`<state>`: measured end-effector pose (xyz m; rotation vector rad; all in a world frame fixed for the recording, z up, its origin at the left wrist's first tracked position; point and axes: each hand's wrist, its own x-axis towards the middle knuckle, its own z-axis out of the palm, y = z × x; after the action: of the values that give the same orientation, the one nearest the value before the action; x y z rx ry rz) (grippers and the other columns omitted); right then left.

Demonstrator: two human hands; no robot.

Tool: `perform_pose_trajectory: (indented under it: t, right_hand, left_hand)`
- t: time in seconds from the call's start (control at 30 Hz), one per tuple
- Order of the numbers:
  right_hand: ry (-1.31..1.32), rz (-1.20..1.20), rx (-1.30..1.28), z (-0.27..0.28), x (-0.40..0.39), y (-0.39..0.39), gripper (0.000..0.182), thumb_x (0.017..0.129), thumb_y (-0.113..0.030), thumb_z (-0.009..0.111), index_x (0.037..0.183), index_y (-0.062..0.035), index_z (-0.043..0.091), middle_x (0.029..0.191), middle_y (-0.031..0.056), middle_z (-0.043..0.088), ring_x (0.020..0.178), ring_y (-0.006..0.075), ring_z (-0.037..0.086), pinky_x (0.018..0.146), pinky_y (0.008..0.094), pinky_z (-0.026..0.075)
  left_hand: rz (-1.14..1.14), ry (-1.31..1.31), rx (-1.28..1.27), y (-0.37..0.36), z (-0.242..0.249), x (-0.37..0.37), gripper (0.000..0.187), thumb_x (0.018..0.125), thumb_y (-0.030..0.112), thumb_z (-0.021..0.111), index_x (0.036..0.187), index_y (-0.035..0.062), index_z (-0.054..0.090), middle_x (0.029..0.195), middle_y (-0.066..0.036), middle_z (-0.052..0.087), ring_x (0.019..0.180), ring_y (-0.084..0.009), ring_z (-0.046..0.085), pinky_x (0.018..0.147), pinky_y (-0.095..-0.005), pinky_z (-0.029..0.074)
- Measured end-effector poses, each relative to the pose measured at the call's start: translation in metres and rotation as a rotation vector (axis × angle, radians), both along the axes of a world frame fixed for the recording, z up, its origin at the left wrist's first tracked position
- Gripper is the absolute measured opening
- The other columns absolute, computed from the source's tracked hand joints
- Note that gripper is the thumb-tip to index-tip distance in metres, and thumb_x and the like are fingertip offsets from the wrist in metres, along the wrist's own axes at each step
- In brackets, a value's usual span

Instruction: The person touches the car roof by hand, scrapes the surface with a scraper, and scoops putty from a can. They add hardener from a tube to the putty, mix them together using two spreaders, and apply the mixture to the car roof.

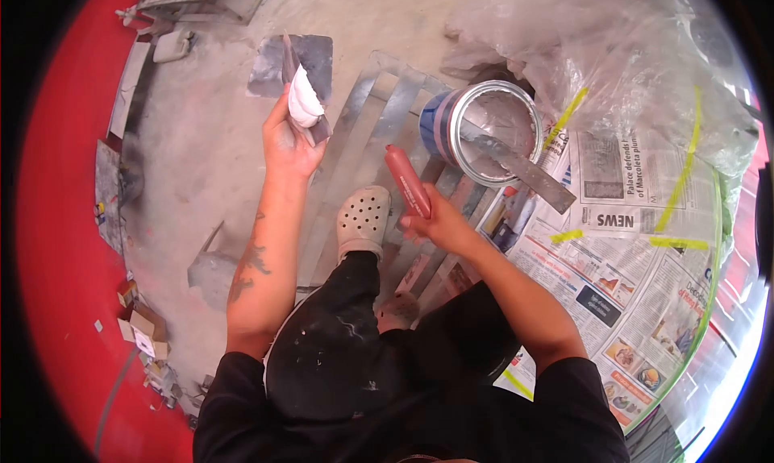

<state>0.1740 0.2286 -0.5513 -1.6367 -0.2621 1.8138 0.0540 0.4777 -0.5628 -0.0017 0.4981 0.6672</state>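
My left hand point(290, 150) is raised at upper left, its fingers closed round a thin grey putty spreader point(319, 132) held tilted. A mound of white putty point(305, 100) sits on the spreader. My right hand point(442, 223) grips the lower end of a red tube point(408, 181), whose narrow tip points up and to the left. Between that tube and the newspaper stands a large open can point(439, 128) with a blue side. A flat metal spatula point(540, 185) lies across the can's mouth, its end sticking out past the rim.
A slatted grey frame point(379, 104) lies under the can and my foot. Taped newspaper point(601, 193) and clear plastic sheeting point(592, 40) cover the right side. A dark square plate point(314, 64) appears behind my left hand. Boxes point(145, 326) line the red area at left.
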Motion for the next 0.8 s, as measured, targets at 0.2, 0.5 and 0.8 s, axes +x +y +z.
perform_pose_trajectory:
  t: [0.2, 0.5, 0.8]
  right_hand:
    - [0.009, -0.197, 0.316, 0.076, -0.001, -0.034, 0.062, 0.091, 0.001, 0.055, 0.145, -0.0066, 0.026, 0.103, 0.0107, 0.059, 0.087, 0.0136, 0.058, 0.081, 0.0293, 0.047]
    - [-0.303, -0.253, 0.275, 0.128, 0.026, -0.059, 0.033, 0.097, -0.007, 0.047, 0.129, -0.0021, 0.046, 0.086, 0.0014, 0.056, 0.067, 0.0057, 0.047, 0.061, 0.0199, 0.039]
    - [-0.520, -0.431, 0.367, 0.137, 0.034, -0.041, 0.027, 0.100, -0.025, 0.049, 0.108, 0.0005, 0.057, 0.080, 0.0010, 0.057, 0.068, 0.0061, 0.048, 0.061, 0.0210, 0.040]
  left_hand:
    - [-0.183, -0.244, 0.135, -0.010, -0.006, 0.011, 0.029, 0.096, 0.018, 0.050, 0.120, 0.0028, 0.053, 0.108, -0.009, 0.066, 0.100, -0.0207, 0.064, 0.089, -0.0359, 0.052]
    - [-0.172, 0.158, 0.123, -0.066, 0.020, 0.043, 0.032, 0.097, 0.018, 0.051, 0.123, 0.0010, 0.051, 0.116, -0.010, 0.063, 0.105, -0.0219, 0.062, 0.093, -0.0386, 0.050]
    - [-0.360, 0.238, 0.295, -0.093, 0.049, 0.045, 0.041, 0.094, 0.009, 0.055, 0.132, 0.0019, 0.040, 0.124, -0.012, 0.056, 0.111, -0.0208, 0.057, 0.094, -0.0369, 0.048]
